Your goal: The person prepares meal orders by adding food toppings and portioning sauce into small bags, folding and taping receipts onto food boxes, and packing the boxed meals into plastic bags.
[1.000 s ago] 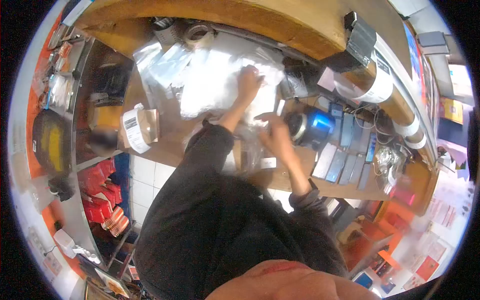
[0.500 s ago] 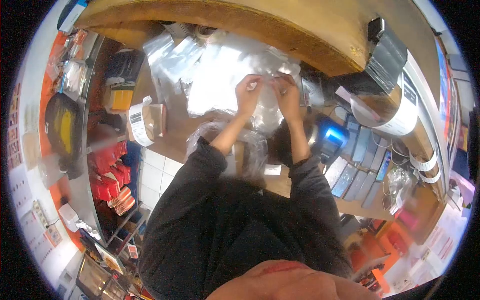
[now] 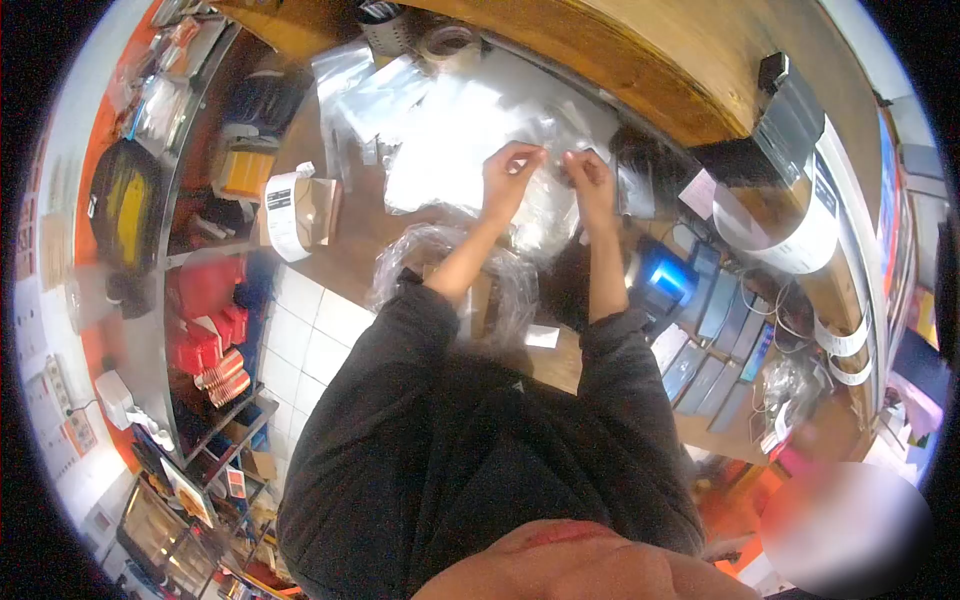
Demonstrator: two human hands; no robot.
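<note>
My left hand [image 3: 508,180] is closed in a pinch at the upper edge of a clear, crinkled plastic bag [image 3: 545,222]. To its right, my right hand [image 3: 593,182] also has thumb and fingers pressed together, at the other side of the same plastic. A small gap separates the two sets of fingertips. Glare hides where the plastic ends. Bright, shiny plastic sheets [image 3: 435,150] lie left of my hands. Beneath my left forearm rests a bundle of clear wrap [image 3: 402,262], with something brown partly visible inside.
A tape roll [image 3: 447,46] and a perforated metal cup [image 3: 385,32] stand at the back. On the right are a device with a lit blue screen [image 3: 663,282], several phones [image 3: 700,385] and cables. A wooden ledge [image 3: 640,60] overhangs the back; shelves hold red packets [image 3: 208,335] at left.
My hands have moved slightly apart, with the right one shifting right. The view has tilted, so more of the tape roll and cup shows at the back.
</note>
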